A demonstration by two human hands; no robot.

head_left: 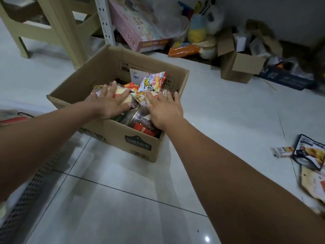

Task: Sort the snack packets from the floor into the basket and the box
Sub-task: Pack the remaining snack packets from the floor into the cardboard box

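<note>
An open cardboard box stands on the tiled floor, filled with snack packets. A white and red packet stands upright near its far wall. My left hand lies flat, fingers spread, on a pale packet inside the box. Over the box's right side, my right hand rests palm down with fingers apart on the packets. A clear jar shows between my hands. The perforated basket runs along the lower left edge. More packets lie on the floor at the right edge.
A beige stool stands behind the box at the left. A white shelf post, a pink box, an orange bag and a small open carton line the back wall amid clutter.
</note>
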